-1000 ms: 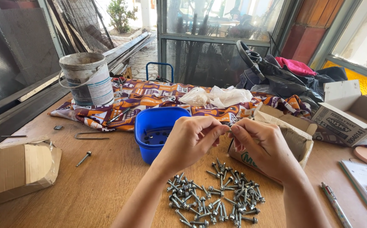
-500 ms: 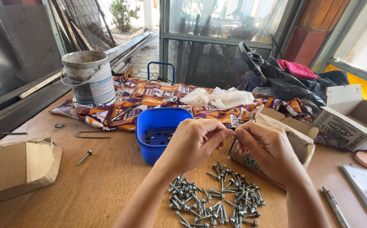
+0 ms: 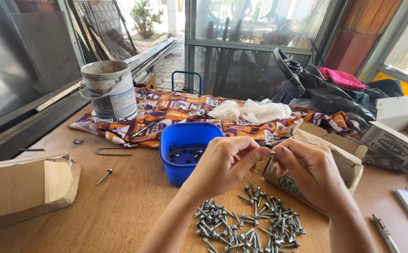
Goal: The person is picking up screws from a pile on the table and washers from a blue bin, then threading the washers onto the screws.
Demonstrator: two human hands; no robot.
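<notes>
My left hand [image 3: 225,164] and my right hand [image 3: 307,168] meet fingertip to fingertip above the wooden table [image 3: 119,211], pinching one small metal screw [image 3: 272,152] between them. Below them lies a heap of several grey screws with washers [image 3: 248,222]. Just behind my left hand stands a blue plastic tub [image 3: 185,140] with several small dark pieces on its bottom. An open brown cardboard box [image 3: 340,154] lies under and behind my right hand.
A torn cardboard box [image 3: 23,185] lies at the left. A loose screw [image 3: 104,176] and a bent wire [image 3: 112,151] rest on the wood. A dirty white bucket [image 3: 110,89] stands on a patterned cloth [image 3: 166,112]. A pen [image 3: 384,232] lies at the right.
Both hands have come slightly closer to me and lower in view, still pinching the screw between them. The rest is unchanged.
</notes>
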